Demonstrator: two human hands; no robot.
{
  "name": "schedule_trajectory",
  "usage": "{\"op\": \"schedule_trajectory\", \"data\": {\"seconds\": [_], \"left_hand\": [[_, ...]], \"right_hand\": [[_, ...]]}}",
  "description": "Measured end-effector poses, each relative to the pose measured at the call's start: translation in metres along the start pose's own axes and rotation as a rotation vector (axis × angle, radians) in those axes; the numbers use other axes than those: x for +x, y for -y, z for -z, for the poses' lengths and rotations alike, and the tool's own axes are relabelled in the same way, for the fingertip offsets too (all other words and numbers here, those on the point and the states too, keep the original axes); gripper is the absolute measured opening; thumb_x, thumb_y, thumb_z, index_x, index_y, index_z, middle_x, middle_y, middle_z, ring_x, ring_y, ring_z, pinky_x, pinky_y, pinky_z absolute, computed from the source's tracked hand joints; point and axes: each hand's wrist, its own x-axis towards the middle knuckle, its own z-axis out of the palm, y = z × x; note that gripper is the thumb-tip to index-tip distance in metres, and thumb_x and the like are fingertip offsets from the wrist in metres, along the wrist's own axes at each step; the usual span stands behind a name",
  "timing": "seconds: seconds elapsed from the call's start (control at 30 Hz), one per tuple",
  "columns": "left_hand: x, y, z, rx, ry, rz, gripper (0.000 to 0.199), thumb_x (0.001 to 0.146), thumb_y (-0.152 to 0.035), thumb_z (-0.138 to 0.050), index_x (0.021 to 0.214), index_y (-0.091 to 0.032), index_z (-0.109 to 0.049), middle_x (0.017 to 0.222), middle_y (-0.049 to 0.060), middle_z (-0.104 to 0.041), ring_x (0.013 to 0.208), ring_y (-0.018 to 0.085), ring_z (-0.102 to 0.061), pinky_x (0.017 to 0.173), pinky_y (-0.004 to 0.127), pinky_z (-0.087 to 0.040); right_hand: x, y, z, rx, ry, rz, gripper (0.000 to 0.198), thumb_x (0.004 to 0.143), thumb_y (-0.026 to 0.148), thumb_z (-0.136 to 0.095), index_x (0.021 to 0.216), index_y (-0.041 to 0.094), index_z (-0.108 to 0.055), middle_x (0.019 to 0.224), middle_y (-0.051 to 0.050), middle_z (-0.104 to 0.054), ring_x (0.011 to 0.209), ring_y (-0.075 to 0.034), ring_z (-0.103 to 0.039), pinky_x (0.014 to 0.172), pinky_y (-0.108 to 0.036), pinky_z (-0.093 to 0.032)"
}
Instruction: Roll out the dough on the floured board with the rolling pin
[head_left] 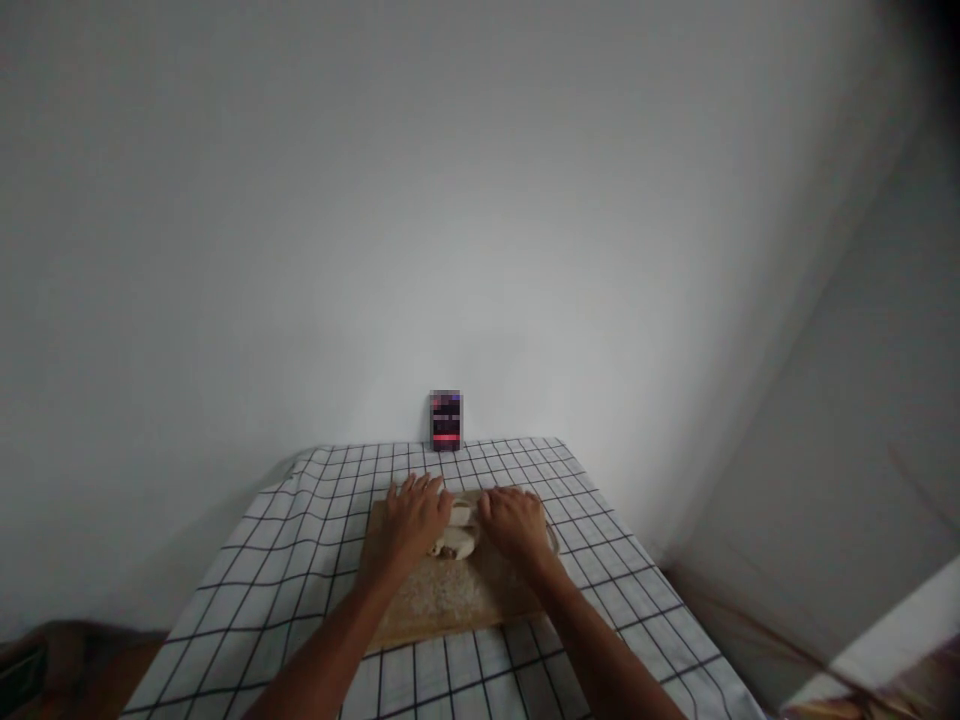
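Left hand (415, 522) and right hand (514, 522), grips unclear, rest over a board (450, 603) on checked cloth (277, 570) before a pale wall (450, 200).

Quantities, by kind. Hands: two, one left hand (416, 515) and one right hand (514, 518). Forearms (334, 630): two, one per hand. Board (450, 600): one, beneath the hands. Pale portions (459, 543): at least two visible between the hands, one near and one far; the total of separate pieces cannot be determined, as the hands cover part of the area. Checked cloth (277, 600): one. Dark upright rectangular object (446, 422): one, far end. Walls (450, 200): two, one far, one right.
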Motion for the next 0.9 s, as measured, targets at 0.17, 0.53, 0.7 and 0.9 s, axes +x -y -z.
{"op": "schedule_trajectory", "data": {"seconds": [0.17, 0.53, 0.7, 0.9], "left_hand": [[-0.027, -0.009, 0.004, 0.035, -0.078, 0.028, 0.055, 0.106, -0.037, -0.038, 0.158, -0.022, -0.053, 0.168, 0.011, -0.049, 0.159, 0.033, -0.041, 0.130, 0.058, -0.033], [-0.068, -0.008, 0.019, 0.024, -0.044, -0.052, 0.059, 0.108, -0.045, -0.030, 0.159, -0.025, -0.051, 0.170, 0.006, -0.044, 0.161, 0.027, -0.036, 0.135, 0.050, -0.029], [-0.074, -0.006, 0.015, 0.009, -0.034, -0.037, 0.059, 0.108, -0.046, -0.029, 0.160, -0.029, -0.050, 0.170, 0.003, -0.046, 0.160, 0.025, -0.039, 0.133, 0.050, -0.031], [-0.080, -0.005, 0.014, -0.019, 0.008, -0.012, 0.058, 0.107, -0.047, -0.030, 0.162, -0.039, -0.045, 0.168, -0.002, -0.048, 0.158, 0.023, -0.043, 0.131, 0.048, -0.035]], "right_hand": [[-0.037, 0.001, -0.008, 0.113, -0.059, 0.008, 0.044, 0.112, 0.035, -0.035, 0.122, 0.024, -0.076, 0.151, -0.009, -0.065, 0.142, -0.028, -0.056, 0.118, -0.044, -0.040], [-0.076, 0.002, -0.013, 0.278, -0.079, -0.014, 0.042, 0.112, 0.040, -0.043, 0.139, 0.024, -0.071, 0.156, -0.007, -0.060, 0.149, -0.025, -0.051, 0.126, -0.045, -0.037], [-0.081, 0.005, -0.007, 0.285, -0.082, -0.019, 0.040, 0.111, 0.041, -0.045, 0.134, 0.025, -0.072, 0.152, -0.007, -0.065, 0.147, -0.025, -0.053, 0.126, -0.047, -0.036], [-0.088, 0.008, -0.012, 0.258, -0.134, -0.010, 0.039, 0.110, 0.040, -0.044, 0.132, 0.026, -0.073, 0.148, -0.008, -0.067, 0.146, -0.027, -0.054, 0.128, -0.051, -0.032]]}}
